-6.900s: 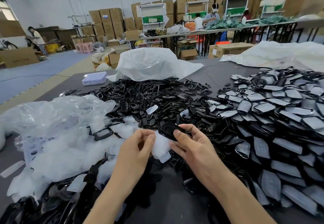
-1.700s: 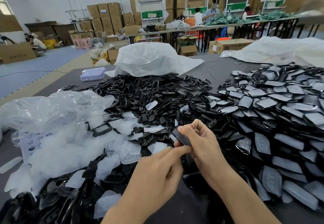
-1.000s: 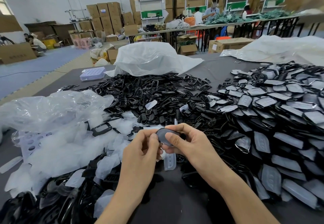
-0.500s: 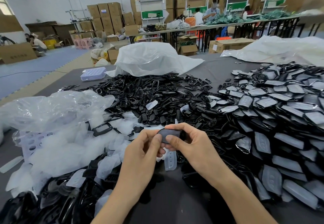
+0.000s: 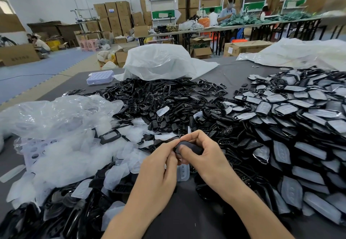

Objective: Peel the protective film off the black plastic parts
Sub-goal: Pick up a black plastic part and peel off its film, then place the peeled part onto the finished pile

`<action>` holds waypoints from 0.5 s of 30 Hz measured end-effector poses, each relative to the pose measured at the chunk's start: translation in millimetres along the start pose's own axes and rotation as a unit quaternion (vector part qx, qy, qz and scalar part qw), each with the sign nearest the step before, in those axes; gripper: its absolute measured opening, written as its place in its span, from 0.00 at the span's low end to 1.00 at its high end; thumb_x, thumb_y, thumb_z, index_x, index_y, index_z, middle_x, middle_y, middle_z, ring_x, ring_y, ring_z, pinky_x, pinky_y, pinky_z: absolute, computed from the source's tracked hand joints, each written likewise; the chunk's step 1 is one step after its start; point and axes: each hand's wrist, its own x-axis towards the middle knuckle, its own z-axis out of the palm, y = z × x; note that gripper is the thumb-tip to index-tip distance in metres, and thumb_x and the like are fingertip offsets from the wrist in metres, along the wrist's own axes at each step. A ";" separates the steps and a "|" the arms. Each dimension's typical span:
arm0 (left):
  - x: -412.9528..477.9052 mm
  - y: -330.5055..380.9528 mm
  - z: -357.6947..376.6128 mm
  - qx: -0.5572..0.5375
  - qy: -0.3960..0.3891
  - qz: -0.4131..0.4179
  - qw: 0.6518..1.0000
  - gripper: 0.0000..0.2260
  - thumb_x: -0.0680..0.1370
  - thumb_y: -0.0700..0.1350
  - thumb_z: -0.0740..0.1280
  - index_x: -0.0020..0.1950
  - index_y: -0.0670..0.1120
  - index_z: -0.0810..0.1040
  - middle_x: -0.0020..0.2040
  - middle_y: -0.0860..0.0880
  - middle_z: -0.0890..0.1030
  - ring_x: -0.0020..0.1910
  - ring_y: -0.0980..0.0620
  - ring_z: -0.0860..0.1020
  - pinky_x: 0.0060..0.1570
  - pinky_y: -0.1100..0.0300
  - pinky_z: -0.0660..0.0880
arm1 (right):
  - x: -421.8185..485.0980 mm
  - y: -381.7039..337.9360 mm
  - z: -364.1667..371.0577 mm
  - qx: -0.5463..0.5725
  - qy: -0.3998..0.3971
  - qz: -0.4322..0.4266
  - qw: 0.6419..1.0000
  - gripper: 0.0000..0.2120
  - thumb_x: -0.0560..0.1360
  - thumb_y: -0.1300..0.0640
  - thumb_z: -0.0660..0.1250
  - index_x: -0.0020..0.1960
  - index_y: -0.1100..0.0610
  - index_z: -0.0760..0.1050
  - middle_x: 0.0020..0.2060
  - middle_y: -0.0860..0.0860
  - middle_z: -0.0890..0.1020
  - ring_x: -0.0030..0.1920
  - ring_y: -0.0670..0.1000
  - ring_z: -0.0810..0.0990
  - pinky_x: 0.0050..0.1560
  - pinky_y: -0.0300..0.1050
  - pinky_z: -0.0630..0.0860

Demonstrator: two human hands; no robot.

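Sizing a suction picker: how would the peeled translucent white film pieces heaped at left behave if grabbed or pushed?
The translucent white film pieces: probably floppy and very light, lying curled in a loose heap. Pushed, they'd likely scatter; strays dot the black plastic parts.

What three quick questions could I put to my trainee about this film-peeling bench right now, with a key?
1. True or false: the left hand and the right hand both hold one black part.
2. Where does the pile of film-covered parts lie? A. right of the hands B. left of the hands C. directly beneath them
3. Fill in: the heap of peeled films lies to the ___ of the hands.
Key: 1 true; 2 A; 3 left.
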 end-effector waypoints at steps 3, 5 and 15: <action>0.6 2.6 -1.7 -0.009 -0.014 0.007 1.000 0.21 0.81 0.43 0.55 0.68 0.63 0.75 0.56 0.62 0.82 0.56 0.59 0.81 0.52 0.69 0.74 | 0.2 -1.5 -3.5 -0.006 -0.008 0.007 1.000 0.09 0.78 0.63 0.69 0.48 0.49 0.80 0.42 0.45 0.85 0.40 0.43 0.84 0.42 0.33 0.78; 1.4 3.3 -2.6 -0.019 -0.017 0.003 1.000 0.20 0.82 0.44 0.55 0.67 0.63 0.75 0.57 0.62 0.82 0.57 0.59 0.81 0.54 0.67 0.75 | -0.5 -2.3 -4.1 -0.010 -0.017 0.004 1.000 0.07 0.78 0.63 0.69 0.50 0.51 0.79 0.42 0.44 0.85 0.39 0.42 0.83 0.43 0.33 0.78; 4.7 -1.4 0.0 -0.105 0.014 -0.085 0.991 0.07 0.81 0.53 0.65 0.55 0.62 0.81 0.42 0.53 0.85 0.44 0.54 0.84 0.44 0.61 0.79 | -0.6 -3.0 -2.3 -0.013 -0.018 0.005 1.000 0.04 0.82 0.60 0.66 0.53 0.54 0.78 0.42 0.44 0.85 0.40 0.43 0.83 0.45 0.39 0.79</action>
